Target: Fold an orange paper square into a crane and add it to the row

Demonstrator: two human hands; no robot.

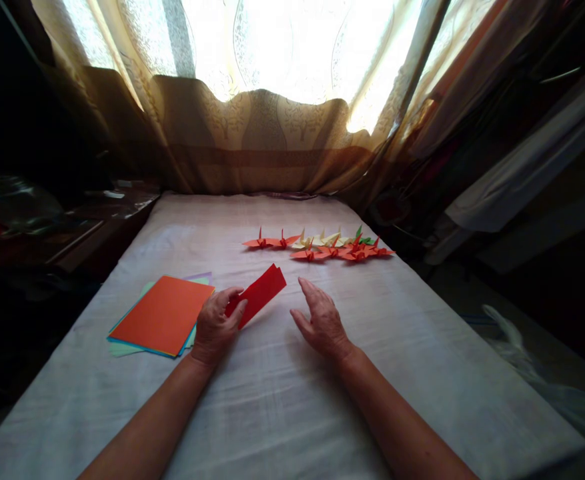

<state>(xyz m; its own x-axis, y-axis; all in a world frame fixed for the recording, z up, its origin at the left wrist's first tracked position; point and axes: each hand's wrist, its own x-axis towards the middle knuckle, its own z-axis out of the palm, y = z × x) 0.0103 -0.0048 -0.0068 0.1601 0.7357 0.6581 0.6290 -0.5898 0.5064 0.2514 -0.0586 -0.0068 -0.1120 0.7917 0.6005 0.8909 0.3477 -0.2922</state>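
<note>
My left hand pinches one end of a folded red sheet of paper between thumb and fingers. The folded strip is held above the cloth and slants up to the right, its far end showing two slightly offset layers. To the right of the paper, my right hand is apart from it, holding nothing, with thumb and fingers spread. Beside my left hand lies a stack of coloured paper, an orange sheet on top and blue, pale green and purple edges showing beneath.
Several folded paper cranes, in orange, cream and green, stand in rows beyond my hands. A pale cloth covers the table. Curtains hang at the far edge before a bright window. Hanging garments are on the right.
</note>
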